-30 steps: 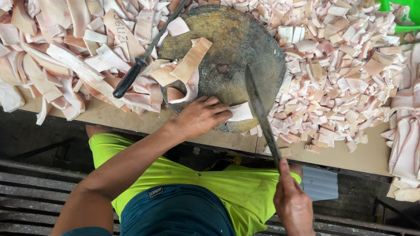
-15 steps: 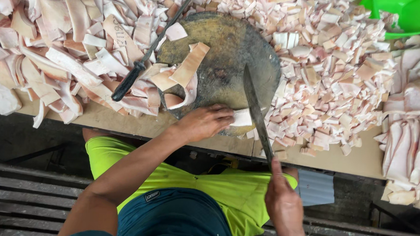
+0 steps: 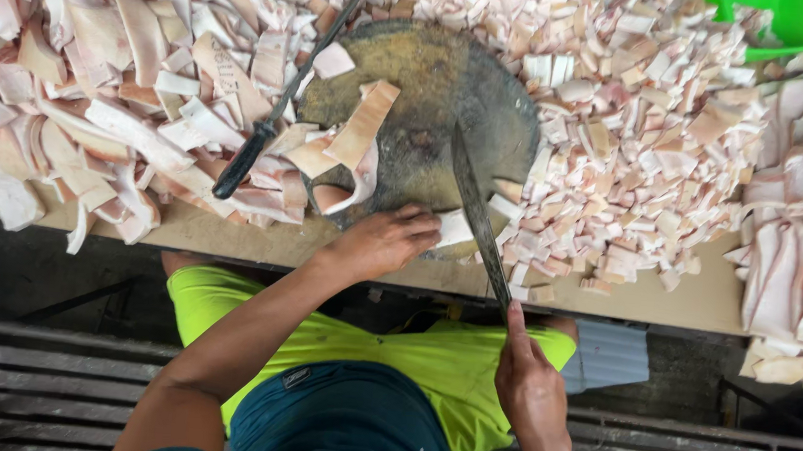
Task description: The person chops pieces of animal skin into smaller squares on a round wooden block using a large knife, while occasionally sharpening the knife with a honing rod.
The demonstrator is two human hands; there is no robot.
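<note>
Wooden table (image 3: pixel 229 236) carries pale strip heaps; a green tub (image 3: pixel 799 23) sits far right. My right hand (image 3: pixel 530 388) grips the long knife (image 3: pixel 477 217) tight; my left hand (image 3: pixel 383 241) presses a strip (image 3: pixel 454 230) on the round block (image 3: pixel 429 113).

A pale wooden table (image 3: pixel 682 300) runs across the upper part of the view, its near edge bare and worn, in even daylight without hard shadows. Below that edge lies a dark, grimy concrete floor (image 3: pixel 25 272), and along the bottom a grey metal grate (image 3: pixel 46 369) of long horizontal bars spans from side to side. A small sheet of grey corrugated metal (image 3: pixel 606 356) sits under the table's near edge, and a bright green plastic basin (image 3: pixel 790 22) stands at the table's far right corner.
</note>
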